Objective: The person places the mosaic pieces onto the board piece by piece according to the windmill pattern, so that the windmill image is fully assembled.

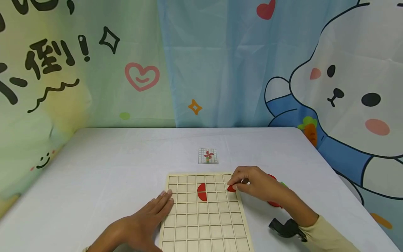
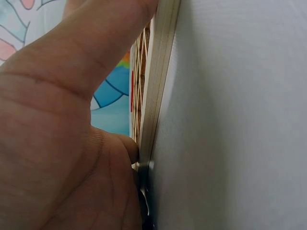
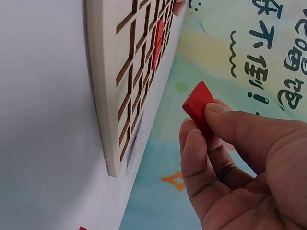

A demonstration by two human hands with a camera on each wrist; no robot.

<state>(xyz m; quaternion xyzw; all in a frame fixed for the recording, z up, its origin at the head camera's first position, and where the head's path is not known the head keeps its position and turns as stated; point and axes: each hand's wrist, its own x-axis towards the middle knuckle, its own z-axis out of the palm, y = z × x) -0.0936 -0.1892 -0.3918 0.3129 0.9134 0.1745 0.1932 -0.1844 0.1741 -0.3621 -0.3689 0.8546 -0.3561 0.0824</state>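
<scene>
A pale wooden grid board (image 1: 192, 209) lies on the table. My left hand (image 1: 146, 220) rests along its left side with straight fingers touching the edge; the left wrist view shows the thumb and palm (image 2: 53, 124) beside the rim. Between thumb and fingers, my right hand (image 1: 258, 182) pinches a small red quarter-round piece (image 3: 197, 105) above the board's upper right edge. Two red pieces sit in neighbouring cells, an upper one (image 1: 201, 187) and a lower one (image 1: 202, 196), together looking like a half disc.
Behind the board lies a small printed card (image 1: 207, 156) with a red and green flower-like picture on a grid. More red pieces (image 1: 274, 204) and a green bit (image 1: 284, 184) lie partly hidden behind the right forearm. A black wrist device (image 1: 287, 229) is on the right arm.
</scene>
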